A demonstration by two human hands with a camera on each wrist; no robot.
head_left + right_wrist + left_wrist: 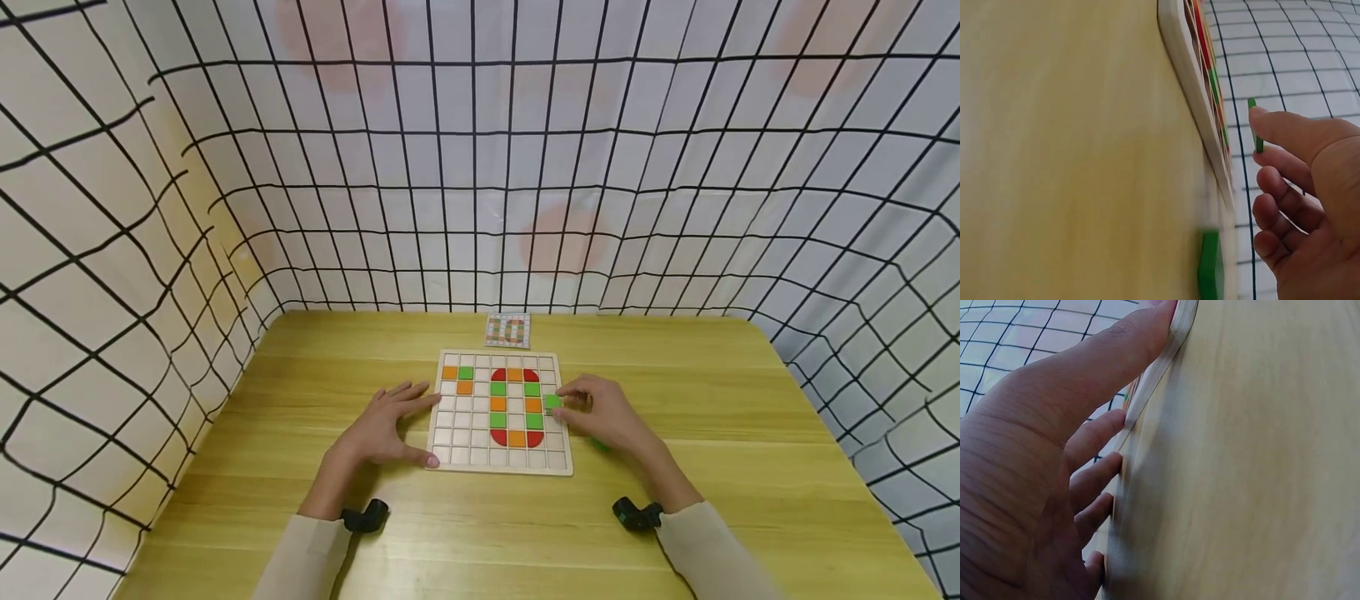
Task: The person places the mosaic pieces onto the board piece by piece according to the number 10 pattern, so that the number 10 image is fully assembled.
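Observation:
A pale wooden grid board (453, 440) lies flat on the table. Red corner pieces with orange and green tiles form a ring on its right half, and a few orange and green tiles (466, 372) sit at the upper left. My right hand (609, 410) pinches a green tile (1255, 125) between thumb and index finger, raised over the board's right edge. Spread along the left edge, my left hand (384, 423) touches the board with its thumb and at least one finger. Another green piece (1210, 265) lies on the table, partly hidden under my right hand in the head view.
A small patterned card (507, 331) lies behind the board, near the table's back edge. White cloth with black grid lines (480, 167) rises behind the wooden table (480, 542) and on both sides. Each wrist wears a black device (637, 514).

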